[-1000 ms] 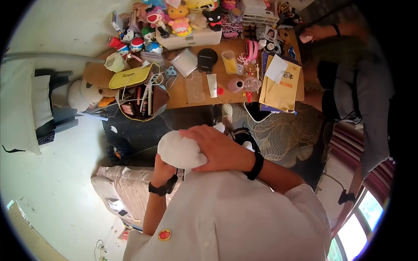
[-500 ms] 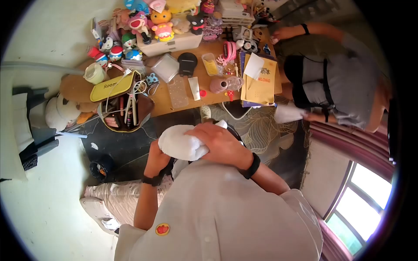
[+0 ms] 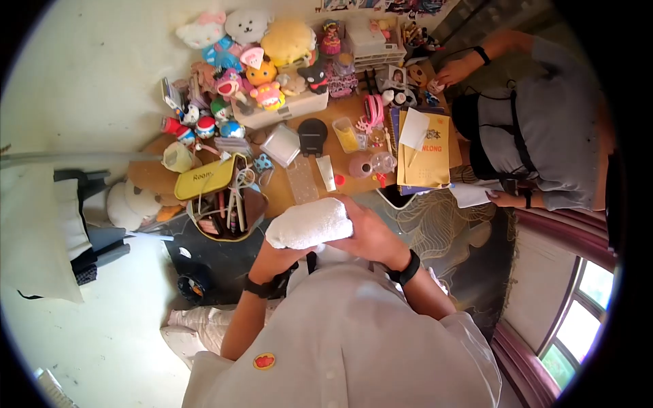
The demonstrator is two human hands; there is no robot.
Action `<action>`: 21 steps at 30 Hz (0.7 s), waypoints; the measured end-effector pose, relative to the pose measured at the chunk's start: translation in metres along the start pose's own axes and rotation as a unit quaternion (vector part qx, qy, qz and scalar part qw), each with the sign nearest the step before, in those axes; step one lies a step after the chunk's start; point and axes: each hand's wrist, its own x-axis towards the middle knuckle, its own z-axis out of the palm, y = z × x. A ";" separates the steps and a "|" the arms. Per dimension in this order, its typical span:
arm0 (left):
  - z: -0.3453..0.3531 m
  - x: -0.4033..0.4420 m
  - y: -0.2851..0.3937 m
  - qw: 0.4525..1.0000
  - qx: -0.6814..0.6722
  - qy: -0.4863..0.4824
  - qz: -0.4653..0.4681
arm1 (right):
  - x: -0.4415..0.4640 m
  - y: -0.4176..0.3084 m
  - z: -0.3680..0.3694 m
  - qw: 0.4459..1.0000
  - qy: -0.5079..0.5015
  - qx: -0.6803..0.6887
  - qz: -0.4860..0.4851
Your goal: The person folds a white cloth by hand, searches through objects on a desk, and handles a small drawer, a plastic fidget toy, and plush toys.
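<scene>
A thick white towel [image 3: 308,224], rolled or folded into a compact bundle, is held in front of my chest. My left hand [image 3: 280,257] grips it from below on the left, with its fingers mostly hidden under the cloth. Around the right end curls my right hand [image 3: 373,234], its fingers partly covered by the towel. The desk [image 3: 275,204] lies just beyond, with a clear flat case [image 3: 302,182] and a white tube [image 3: 326,173] closest to the towel.
An open yellow-lidded bag [image 3: 228,211] sits at the desk's left edge. Plush toys [image 3: 289,41] crowd the back. Yellow folders [image 3: 428,153] lie on the right. Another person [image 3: 537,136] stands at the right, holding white paper [image 3: 473,195]. A dark bin [image 3: 194,285] is on the floor.
My right hand has shifted from over the towel's top to its right end, and the towel now shows a longer, flatter face. The whole view has shifted, so the desk appears lower and farther right.
</scene>
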 end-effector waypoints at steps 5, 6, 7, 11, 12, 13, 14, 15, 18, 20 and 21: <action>0.000 0.014 0.006 0.999 -0.011 -0.013 -0.031 | 0.002 0.015 0.000 0.998 0.051 0.036 -0.015; -0.001 0.015 0.007 0.999 -0.014 -0.021 -0.043 | 0.001 0.018 0.001 0.997 0.059 0.045 -0.003; -0.002 0.019 0.015 0.997 -0.007 -0.071 -0.020 | 0.001 0.021 0.000 0.997 0.066 0.050 0.006; 0.022 0.022 0.008 0.998 -0.015 -0.056 0.008 | 0.007 0.028 -0.010 0.991 0.099 0.082 -0.034; 0.026 0.023 0.007 0.998 -0.017 -0.051 0.018 | 0.010 0.026 -0.013 0.989 0.107 0.096 -0.042; 0.029 0.023 0.006 0.998 -0.020 -0.047 0.025 | 0.010 0.012 -0.021 0.992 0.076 0.095 -0.011; 0.031 0.022 0.004 0.998 -0.025 -0.041 0.034 | 0.012 0.008 -0.019 0.990 0.087 0.108 -0.010; 0.031 0.022 0.001 0.998 -0.046 -0.027 0.028 | 0.013 0.004 -0.016 0.988 0.100 0.120 -0.011; 0.029 0.019 -0.008 0.989 -0.106 0.096 0.032 | 0.026 -0.005 -0.003 0.979 0.198 0.011 -0.050; 0.025 0.016 -0.005 0.982 -0.033 0.183 0.031 | 0.029 -0.007 0.000 0.965 0.243 -0.075 -0.061; 0.022 0.013 -0.004 0.976 -0.002 0.216 0.007 | 0.030 -0.012 0.001 0.979 0.178 -0.080 -0.061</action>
